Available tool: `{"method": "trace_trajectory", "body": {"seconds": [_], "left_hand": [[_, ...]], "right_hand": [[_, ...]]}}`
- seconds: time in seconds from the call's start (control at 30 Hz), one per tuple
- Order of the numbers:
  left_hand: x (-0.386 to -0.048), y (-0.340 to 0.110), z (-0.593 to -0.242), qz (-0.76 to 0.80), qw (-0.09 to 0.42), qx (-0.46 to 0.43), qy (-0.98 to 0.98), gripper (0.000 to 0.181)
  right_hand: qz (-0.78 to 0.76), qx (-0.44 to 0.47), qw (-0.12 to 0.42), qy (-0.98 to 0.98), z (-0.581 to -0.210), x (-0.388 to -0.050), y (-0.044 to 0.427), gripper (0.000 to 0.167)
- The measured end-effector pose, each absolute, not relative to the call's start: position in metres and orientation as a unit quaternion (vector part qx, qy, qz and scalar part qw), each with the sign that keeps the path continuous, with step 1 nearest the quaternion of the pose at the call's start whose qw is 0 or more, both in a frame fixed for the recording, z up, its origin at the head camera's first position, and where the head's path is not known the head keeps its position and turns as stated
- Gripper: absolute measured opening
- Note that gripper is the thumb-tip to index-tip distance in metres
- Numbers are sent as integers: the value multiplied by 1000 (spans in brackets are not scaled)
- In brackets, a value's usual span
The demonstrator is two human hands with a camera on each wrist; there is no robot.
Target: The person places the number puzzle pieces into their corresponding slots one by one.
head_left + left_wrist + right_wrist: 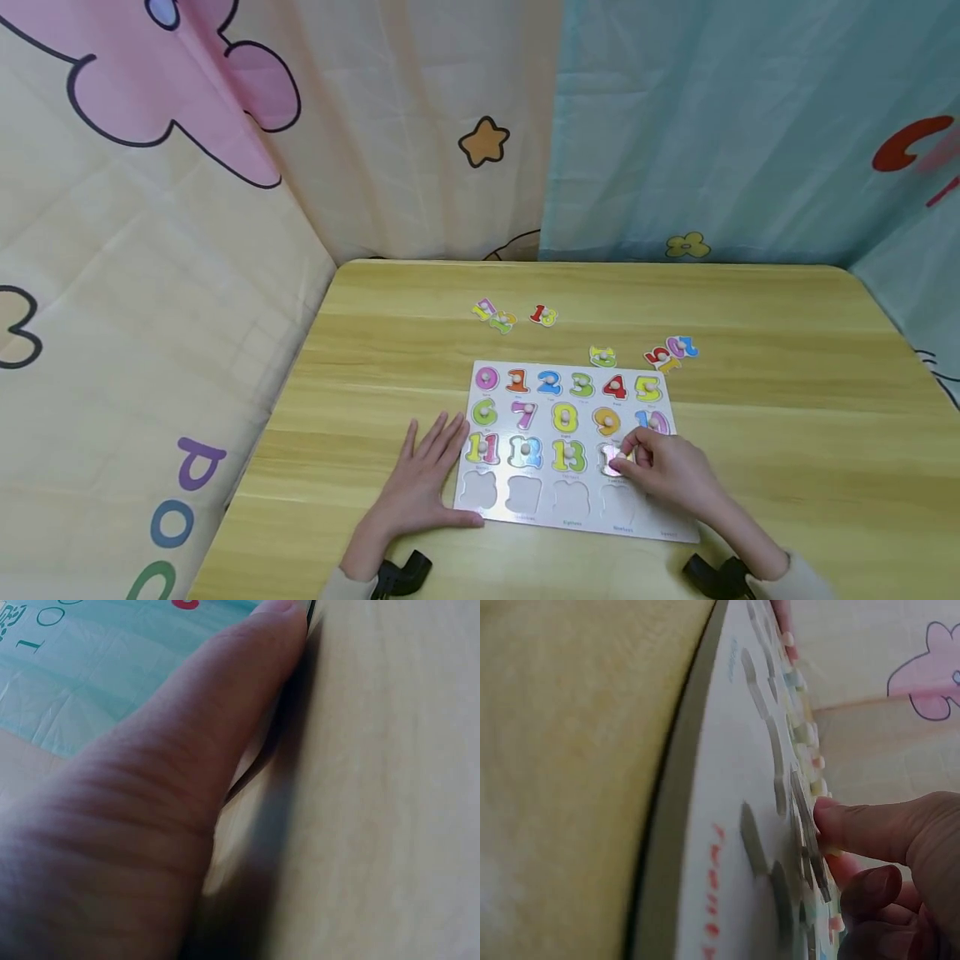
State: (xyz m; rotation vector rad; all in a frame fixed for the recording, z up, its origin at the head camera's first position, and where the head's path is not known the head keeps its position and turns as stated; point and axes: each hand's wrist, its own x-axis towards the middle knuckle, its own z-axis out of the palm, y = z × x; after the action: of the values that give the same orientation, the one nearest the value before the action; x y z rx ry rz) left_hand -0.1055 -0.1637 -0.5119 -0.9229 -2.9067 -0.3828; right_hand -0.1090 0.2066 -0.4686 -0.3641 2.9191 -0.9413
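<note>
A white number board (540,508) lies on the table, with pieces 0 to 13 in its upper slots. My right hand (678,475) pinches a number piece (611,460) by its knob over the fourth slot of the third row. In the right wrist view the piece (810,832) stands tilted against the board (720,772), with thumb and finger of the hand (900,855) at it. My left hand (420,487) lies with fingers spread along the board's left edge; in the left wrist view the hand (172,750) has its thumb at that edge.
Loose number pieces lie behind the board: two touching at the back left (502,322), a red and yellow 13-like piece (543,315), a green and yellow one (602,357) at the board's back edge, and an overlapping group (660,358) at the right. Curtains (420,167) hang behind the table (787,400).
</note>
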Motion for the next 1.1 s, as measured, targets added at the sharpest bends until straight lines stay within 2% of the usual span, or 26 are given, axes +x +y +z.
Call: {"method": "trace_trajectory", "body": {"seconds": [0.5, 0.9, 1.1], "left_hand": [[-106, -163, -510, -113, 23, -294, -949, 125], [-105, -163, -513, -117, 49, -301, -945, 125], [-105, -163, -512, -128, 45, -300, -944, 125]], "right_hand": [[-281, -95, 34, 954, -476, -110, 199, 21], [-284, -93, 42, 954, -475, -110, 199, 22], [-283, -91, 41, 954, -476, -110, 200, 23]]}}
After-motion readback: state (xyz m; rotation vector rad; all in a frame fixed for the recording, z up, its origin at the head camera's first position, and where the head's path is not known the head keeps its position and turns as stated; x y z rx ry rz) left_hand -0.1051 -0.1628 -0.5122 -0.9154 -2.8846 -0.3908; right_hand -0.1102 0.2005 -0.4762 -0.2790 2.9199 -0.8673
